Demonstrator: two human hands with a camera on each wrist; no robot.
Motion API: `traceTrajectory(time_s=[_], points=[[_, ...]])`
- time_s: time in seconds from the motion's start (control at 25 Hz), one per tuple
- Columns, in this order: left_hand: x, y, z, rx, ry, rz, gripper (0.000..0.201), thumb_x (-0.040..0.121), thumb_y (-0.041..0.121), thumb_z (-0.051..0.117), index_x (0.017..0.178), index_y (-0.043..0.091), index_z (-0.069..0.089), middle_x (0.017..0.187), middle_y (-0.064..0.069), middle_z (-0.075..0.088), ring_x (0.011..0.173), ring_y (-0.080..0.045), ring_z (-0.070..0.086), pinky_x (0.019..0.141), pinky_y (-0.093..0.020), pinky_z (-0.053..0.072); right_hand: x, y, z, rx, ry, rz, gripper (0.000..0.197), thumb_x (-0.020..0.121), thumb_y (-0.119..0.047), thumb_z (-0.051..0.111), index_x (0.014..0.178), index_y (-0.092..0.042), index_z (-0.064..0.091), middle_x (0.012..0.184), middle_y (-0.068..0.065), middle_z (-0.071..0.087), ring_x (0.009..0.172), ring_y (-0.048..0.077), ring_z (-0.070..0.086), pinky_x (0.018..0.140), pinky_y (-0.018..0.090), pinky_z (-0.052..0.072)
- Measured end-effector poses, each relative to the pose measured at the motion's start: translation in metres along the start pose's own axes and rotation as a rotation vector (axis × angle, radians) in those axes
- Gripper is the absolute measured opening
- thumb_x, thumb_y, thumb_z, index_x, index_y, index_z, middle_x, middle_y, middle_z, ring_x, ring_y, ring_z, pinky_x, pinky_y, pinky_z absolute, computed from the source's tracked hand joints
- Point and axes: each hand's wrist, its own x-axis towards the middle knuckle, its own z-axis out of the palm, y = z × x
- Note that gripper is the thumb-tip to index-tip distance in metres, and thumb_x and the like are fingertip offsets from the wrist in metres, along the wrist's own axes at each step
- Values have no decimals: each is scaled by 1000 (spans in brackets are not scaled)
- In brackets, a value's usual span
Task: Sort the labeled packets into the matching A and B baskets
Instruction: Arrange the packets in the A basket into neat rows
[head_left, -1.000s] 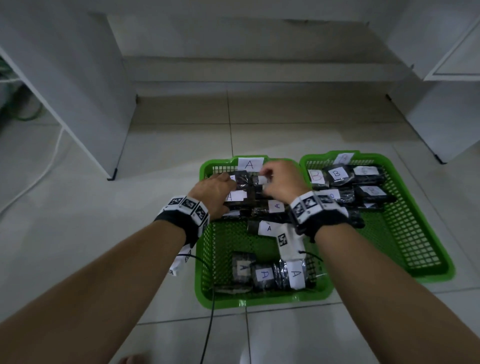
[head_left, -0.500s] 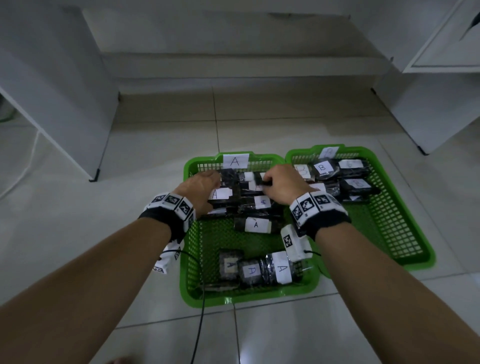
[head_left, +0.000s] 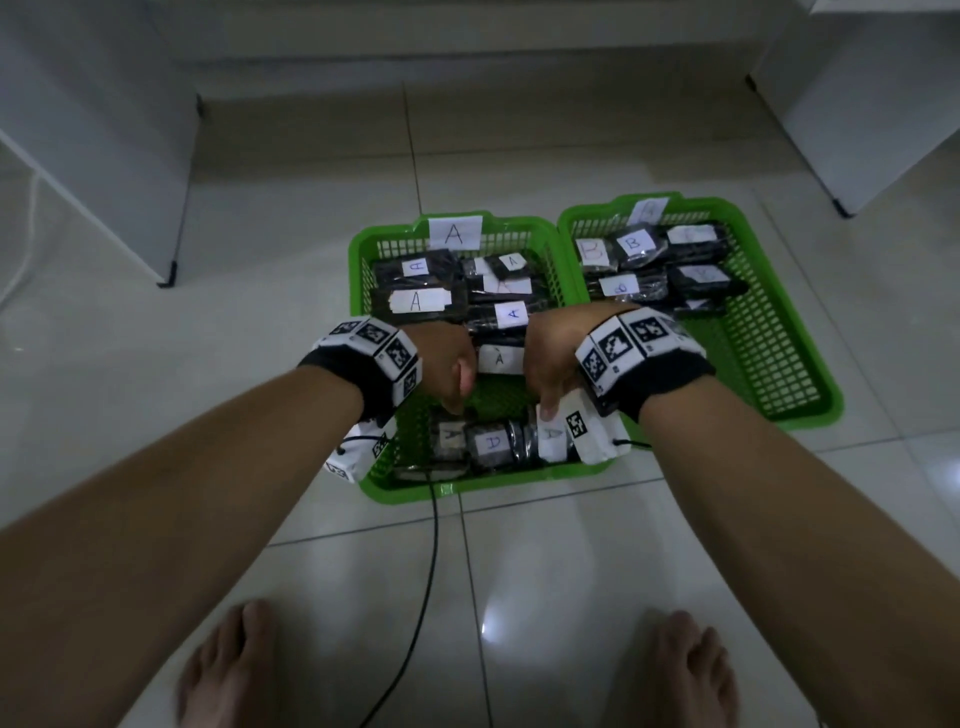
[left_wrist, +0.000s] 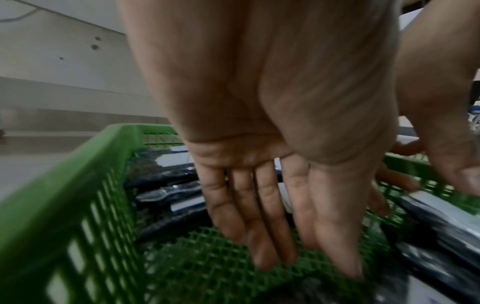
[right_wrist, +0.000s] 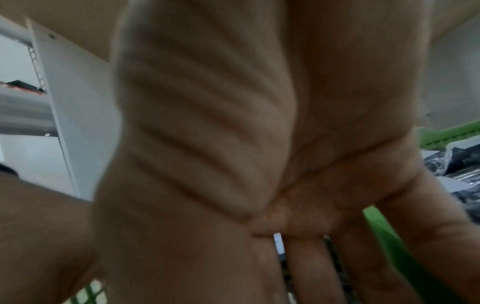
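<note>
Feet (head_left: 223, 670) first, yours, bare on the tile floor (head_left: 545, 571) with a black cable (head_left: 426, 561) running between them. Past that, your left hand (head_left: 447, 364) hangs over the A basket (head_left: 358, 291) near its front edge, fingers straight and loose above the mesh, holding nothing. Your right hand (head_left: 550, 358) is just beside it, fingers pointing down toward the front row of packets (head_left: 493, 441), also not gripping anything as far as I can tell, though the right wrist view is a blur. More A packets (head_left: 415, 300) are piled at the basket's back edge. The B basket (head_left: 810, 332) sits touching its right side, with B packets (head_left: 634, 243) at the far end.
</note>
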Motion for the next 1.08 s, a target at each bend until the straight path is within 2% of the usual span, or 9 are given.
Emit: traceTrajectory(time_s=[0.12, 0.28, 0.44, 0.52, 0.6, 0.8, 0.88, 0.96, 1.08], points=[[9, 8, 16, -19, -68, 4, 30, 76, 32, 84, 102, 19, 77, 84, 15, 68, 86, -6, 64, 79, -20, 48, -6, 3, 14, -79, 105, -4, 29, 54, -35, 93, 63, -17, 71, 64, -1, 72, 69, 26, 74, 65, 48, 64], [14, 10, 31, -31, -73, 1, 37, 76, 43, 82, 104, 19, 75, 78, 21, 61, 73, 0, 56, 72, -19, 43, -23, 8, 2, 60, 14, -55, 32, 65, -33, 93, 89, -17, 80, 82, 0, 77, 77, 17, 72, 67, 32, 59], [11, 5, 11, -193, -70, -58, 33, 81, 24, 78, 112, 17, 69, 102, 3, 71, 92, -17, 67, 82, -33, 57, -24, 29, -1, 494, 159, -85, 23, 77, -22, 87, 97, -18, 77, 89, -1, 77, 73, 17, 73, 59, 27, 55], [9, -2, -6, -500, 58, -88, 33, 80, 11, 72, 113, 14, 67, 109, -10, 71, 99, -29, 69, 81, -41, 60, -21, 35, 1, 796, 311, -92, 27, 78, -12, 86, 102, -12, 74, 94, 5, 76, 79, 26, 75, 60, 29, 57], [6, -1, -18, -731, 266, -64, 33, 81, 7, 71, 113, 12, 67, 105, -12, 72, 95, -28, 71, 78, -40, 61, -16, 36, 1, 988, 476, -86, 29, 77, -7, 86, 102, -12, 72, 97, 9, 77, 84, 30, 76, 61, 32, 60], [14, 1, -22, -663, 649, 83, 58, 66, 19, 91, 118, 20, 66, 98, 3, 71, 80, -5, 68, 72, -22, 57, 1, 29, -8, 1186, 618, -115, 30, 77, -4, 85, 103, -8, 72, 93, 11, 78, 81, 31, 76, 65, 34, 62], [16, -7, -24, -600, 783, 57, 56, 61, 21, 93, 112, 23, 70, 96, 8, 72, 77, 2, 67, 73, -18, 54, 10, 25, -13, 1125, 673, -138, 26, 80, -5, 82, 104, -10, 74, 98, 7, 78, 84, 25, 76, 74, 33, 62], [16, -18, -29, -590, 901, -18, 50, 61, 19, 92, 107, 24, 72, 94, 10, 73, 76, 2, 66, 74, -16, 54, 19, 23, -19, 770, 805, -107, 23, 87, -6, 72, 109, -14, 76, 106, -4, 73, 94, 12, 68, 84, 24, 54], [16, -33, -35, -705, 966, -151, 45, 61, 16, 91, 102, 27, 75, 90, 11, 72, 77, -8, 70, 76, -18, 56, 32, 17, -24, 254, 724, -90, 30, 93, -7, 62, 119, -16, 74, 125, 1, 66, 118, 21, 56, 102, 35, 47]])
